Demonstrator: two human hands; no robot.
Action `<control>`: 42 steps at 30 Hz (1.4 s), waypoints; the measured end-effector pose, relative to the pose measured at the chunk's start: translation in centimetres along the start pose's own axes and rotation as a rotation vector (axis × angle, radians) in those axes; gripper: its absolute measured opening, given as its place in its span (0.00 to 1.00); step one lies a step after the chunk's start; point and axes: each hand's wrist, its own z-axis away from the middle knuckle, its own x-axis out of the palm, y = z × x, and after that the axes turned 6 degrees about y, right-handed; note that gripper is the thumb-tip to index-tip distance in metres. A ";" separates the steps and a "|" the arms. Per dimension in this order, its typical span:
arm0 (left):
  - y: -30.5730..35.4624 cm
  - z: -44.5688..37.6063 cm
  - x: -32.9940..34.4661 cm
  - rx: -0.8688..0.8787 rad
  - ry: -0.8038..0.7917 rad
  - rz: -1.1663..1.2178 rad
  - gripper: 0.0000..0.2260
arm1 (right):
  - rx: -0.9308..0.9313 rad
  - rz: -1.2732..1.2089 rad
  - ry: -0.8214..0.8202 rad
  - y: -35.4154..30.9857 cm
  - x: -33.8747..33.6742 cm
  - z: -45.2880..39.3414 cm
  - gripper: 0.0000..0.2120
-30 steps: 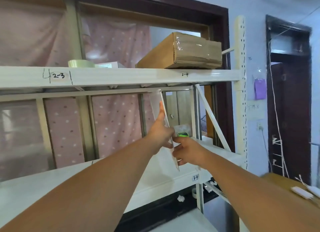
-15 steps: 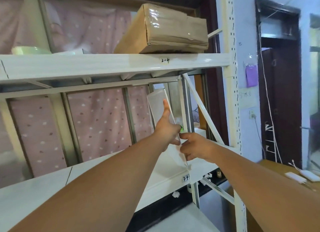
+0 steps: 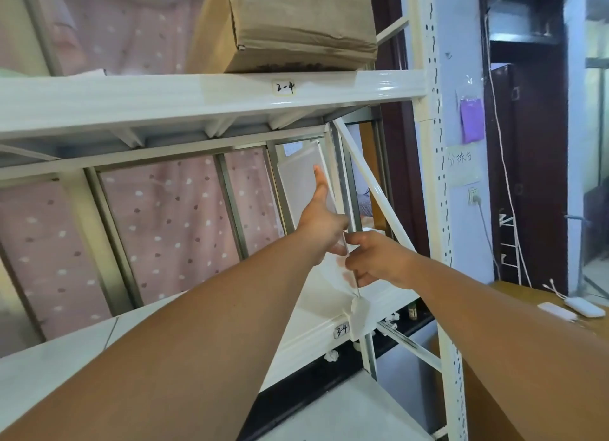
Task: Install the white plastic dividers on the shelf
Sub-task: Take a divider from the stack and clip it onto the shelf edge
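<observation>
A white, translucent plastic divider (image 3: 301,173) stands nearly upright on the lower white shelf (image 3: 306,332), close to the shelf's right end, its top leaning a little left under the upper shelf (image 3: 197,94). My left hand (image 3: 321,223) presses on its left face with the thumb pointing up. My right hand (image 3: 375,259) pinches the divider's front edge lower down. A small white clip (image 3: 357,309) sits at the divider's foot on the shelf's front lip, by the label "3-4".
A taped cardboard box (image 3: 296,25) lies on the upper shelf above label "2-4". A diagonal brace (image 3: 372,183) and the perforated right upright (image 3: 435,144) stand just right of the hands. A brown table (image 3: 527,295) with white devices is at lower right.
The view has moved closer and tilted up. The divider has shifted right toward the brace and stands more upright. Both hands keep their hold on it.
</observation>
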 end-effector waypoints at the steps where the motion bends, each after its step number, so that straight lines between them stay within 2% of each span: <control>1: 0.0 -0.1 0.1 0.002 0.000 -0.002 0.56 | 0.004 -0.002 0.000 0.2 -0.1 -0.1 0.27; 13: -0.8 -0.4 0.1 0.008 0.005 -0.005 0.57 | -0.034 0.025 0.035 1.5 0.8 -1.0 0.30; 20: 0.4 -0.3 1.3 0.034 -0.028 -0.070 0.57 | -0.016 -0.003 0.072 2.0 0.5 -1.2 0.26; 26: -1.0 0.3 2.4 0.073 0.038 -0.234 0.55 | -0.035 0.080 0.105 3.6 1.3 -0.7 0.19; 31: -1.8 -0.1 2.3 0.085 0.033 -0.241 0.53 | -0.034 0.091 0.072 4.1 1.1 -1.2 0.17; 42: -2.1 0.4 1.9 0.087 0.022 -0.245 0.54 | -0.086 0.246 0.158 4.5 1.9 -1.3 0.13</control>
